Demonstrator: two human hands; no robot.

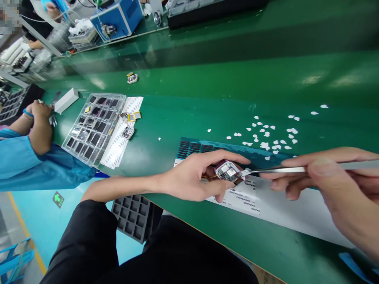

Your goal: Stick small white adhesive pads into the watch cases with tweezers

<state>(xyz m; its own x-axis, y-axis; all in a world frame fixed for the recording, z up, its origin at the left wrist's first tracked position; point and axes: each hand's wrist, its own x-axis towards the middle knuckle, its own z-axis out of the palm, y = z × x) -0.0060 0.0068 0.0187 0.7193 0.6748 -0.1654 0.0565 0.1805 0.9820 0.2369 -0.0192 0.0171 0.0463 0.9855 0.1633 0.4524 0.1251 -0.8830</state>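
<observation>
My left hand [198, 177] is closed around a small open electronic device [228, 171], its circuit side facing up. In my right hand [334, 189] are metal tweezers [284, 170], pointing left. Their tips touch a small whitish piece at the device's right edge; its exact shape is too small to tell. Beneath the hands lie a printed white sheet [284, 205] and a blue-green film [204, 144] with rows of black strips. Several small white round stickers [265, 146] are scattered on the green table [166, 157] beyond my hands.
A clear compartment tray [96, 126] of dark parts sits at left on the table, with small devices [128, 133] beside it. Another person's hands [40, 110] rest farther left. A blue box [118, 21] stands at the back. A black tray [132, 217] is below the table edge.
</observation>
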